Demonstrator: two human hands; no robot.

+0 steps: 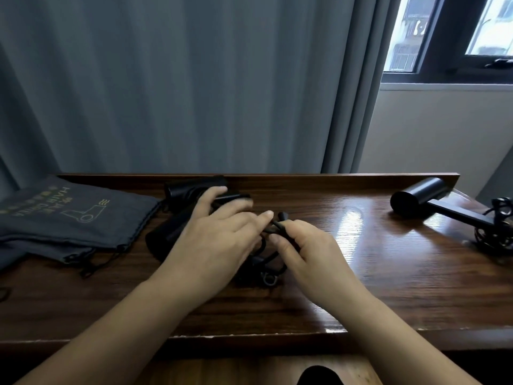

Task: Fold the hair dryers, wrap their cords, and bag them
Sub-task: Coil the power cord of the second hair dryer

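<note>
A black hair dryer [177,229] lies on the wooden table [361,245] left of centre, partly hidden under my left hand [213,240]. My left hand lies over the dryer with fingers stretched toward its black cord [273,226]. My right hand [308,248] pinches a loop of that cord between curled fingers and thumb; more cord and the plug [268,276] lie beneath the hands. Another black hair dryer [419,198] lies unfolded at the far right, its cord [497,232] bunched by the table edge. Dark grey drawstring bags [69,218] printed with a dryer logo lie at the left.
A grey curtain [194,79] hangs right behind the table's back rim. A window [449,34] is at the upper right above a pale wall. The table's front edge runs below my forearms.
</note>
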